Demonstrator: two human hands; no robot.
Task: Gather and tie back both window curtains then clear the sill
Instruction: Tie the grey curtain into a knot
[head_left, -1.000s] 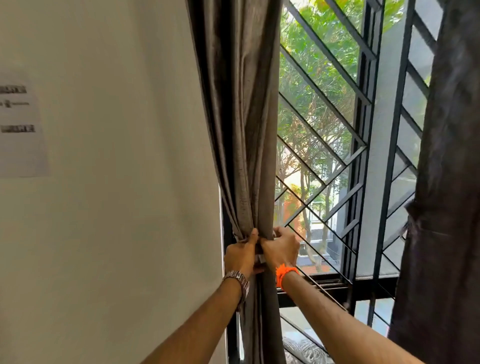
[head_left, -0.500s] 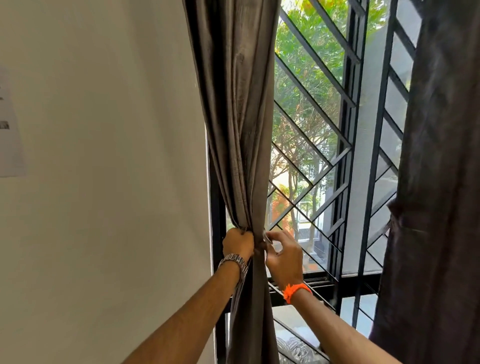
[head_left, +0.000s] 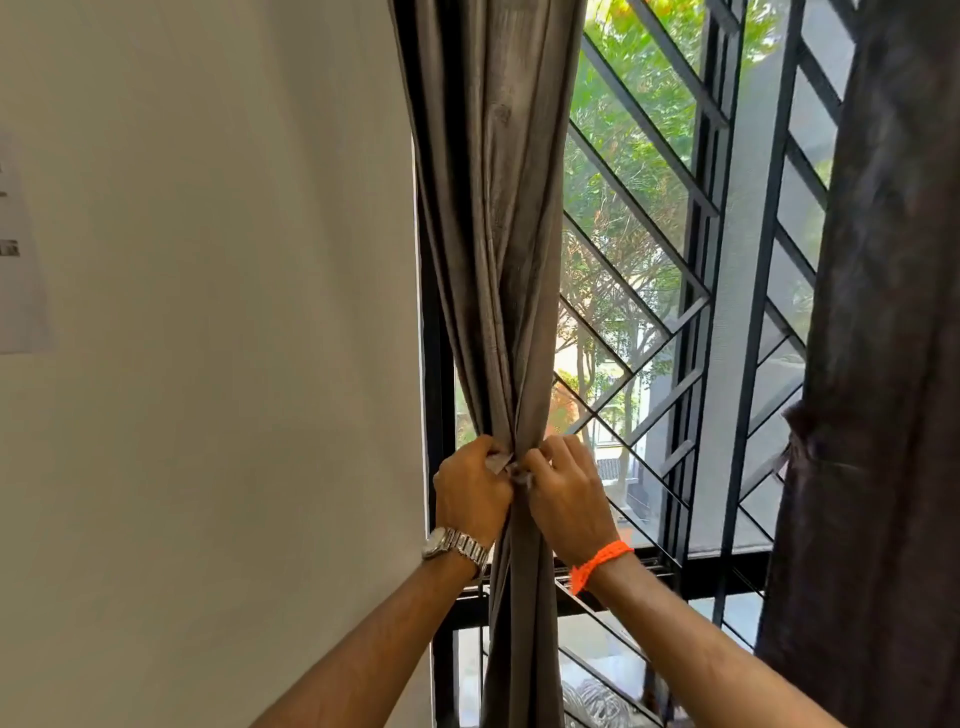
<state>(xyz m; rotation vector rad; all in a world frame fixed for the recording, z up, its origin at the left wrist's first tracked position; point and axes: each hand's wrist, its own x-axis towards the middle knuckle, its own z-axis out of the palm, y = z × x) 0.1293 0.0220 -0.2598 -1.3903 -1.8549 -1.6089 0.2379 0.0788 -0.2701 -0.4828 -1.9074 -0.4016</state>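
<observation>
The grey left curtain (head_left: 498, 234) hangs gathered into a narrow bundle at the window's left edge. My left hand (head_left: 470, 491), with a metal watch on the wrist, grips the bundle at its pinched waist and holds a strip of tie-back fabric (head_left: 501, 461). My right hand (head_left: 563, 491), with an orange band on the wrist, pinches the other end of the tie at the same spot. The dark right curtain (head_left: 878, 364) hangs at the right edge, cinched by a tie (head_left: 792, 441). The sill is hidden below the frame.
A black window frame with a diagonal metal grille (head_left: 670, 270) fills the middle, with trees outside. A plain white wall (head_left: 208, 364) lies to the left with a paper sheet (head_left: 15, 260) stuck on it. Some patterned fabric (head_left: 592, 699) shows low behind the grille.
My right hand has closed in against the bundle from an open-fingered reach, and both hands now meet at the tie. The view has shifted slightly.
</observation>
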